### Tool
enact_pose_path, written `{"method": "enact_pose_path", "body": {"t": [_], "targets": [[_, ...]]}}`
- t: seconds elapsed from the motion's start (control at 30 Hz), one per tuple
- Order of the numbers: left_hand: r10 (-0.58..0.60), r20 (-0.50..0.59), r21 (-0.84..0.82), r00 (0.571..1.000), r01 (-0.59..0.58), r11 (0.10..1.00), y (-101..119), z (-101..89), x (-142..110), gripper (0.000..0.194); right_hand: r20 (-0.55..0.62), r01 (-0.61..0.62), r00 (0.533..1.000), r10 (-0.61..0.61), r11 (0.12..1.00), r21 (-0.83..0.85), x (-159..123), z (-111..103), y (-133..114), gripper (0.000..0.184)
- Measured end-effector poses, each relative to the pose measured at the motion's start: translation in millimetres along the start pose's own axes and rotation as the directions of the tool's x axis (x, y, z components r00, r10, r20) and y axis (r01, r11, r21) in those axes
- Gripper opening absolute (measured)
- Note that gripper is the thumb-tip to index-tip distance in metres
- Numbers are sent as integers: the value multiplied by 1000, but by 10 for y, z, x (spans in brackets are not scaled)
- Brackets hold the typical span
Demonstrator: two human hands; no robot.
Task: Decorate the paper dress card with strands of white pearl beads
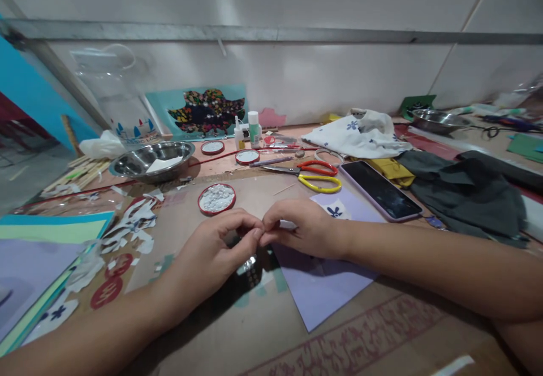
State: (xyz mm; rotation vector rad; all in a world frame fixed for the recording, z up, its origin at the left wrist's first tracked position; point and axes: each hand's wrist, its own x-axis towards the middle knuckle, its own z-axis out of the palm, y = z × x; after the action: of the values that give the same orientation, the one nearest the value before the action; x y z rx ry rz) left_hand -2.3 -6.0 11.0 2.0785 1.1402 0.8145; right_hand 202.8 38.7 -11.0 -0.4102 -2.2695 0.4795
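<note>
My left hand (224, 243) and my right hand (303, 229) meet fingertip to fingertip in the middle of the view. Each pinches with thumb and forefinger; whatever lies between the tips is too small or hidden to make out. Beneath my right hand is a purple sheet (320, 297), with a white fabric patch (338, 209) bearing a dark blue flower on it. Just beyond my left hand sits a red-rimmed lid (217, 199) full of small pearly beads. Scissors (314, 175) with red and yellow handles lie past my right hand, near a thin wooden stick (283, 189).
A phone (379, 189) and dark cloth (462, 195) lie to the right. White flowered fabric (356, 135), a glue bottle (240, 135) and a glue stick (253, 130) are at the back. A steel bowl (153, 161), fabric scraps (136, 220) and coloured sheets (38, 263) occupy the left.
</note>
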Motion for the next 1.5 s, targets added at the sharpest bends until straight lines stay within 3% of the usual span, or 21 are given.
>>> {"method": "enact_pose_path", "body": {"t": [0.37,0.57,0.73,0.93,1.13,1.5], "targets": [[4,-41,17,999,-3,1000,11,-11,9,19,46,39,998,-41,998,50,18,-33,-74,7],[11,-79,42,997,-7,999,-6,1,3,19,31,-4,1000,3,1000,28,21,-13,-78,5],[66,-90,47,994,-62,997,16,-5,-12,22,-3,-54,999,54,997,51,9,-15,-46,5],[58,-99,40,993,-54,998,-2,-9,5,18,-19,5,1000,-4,999,53,13,-20,-13,6],[65,-83,30,994,-62,998,-6,-30,11,16,-20,-37,999,38,997,73,18,-17,-7,4],[10,-62,-10,998,-11,1000,0,-38,26,17,49,-33,998,27,991,127,10,-10,-51,13]]}}
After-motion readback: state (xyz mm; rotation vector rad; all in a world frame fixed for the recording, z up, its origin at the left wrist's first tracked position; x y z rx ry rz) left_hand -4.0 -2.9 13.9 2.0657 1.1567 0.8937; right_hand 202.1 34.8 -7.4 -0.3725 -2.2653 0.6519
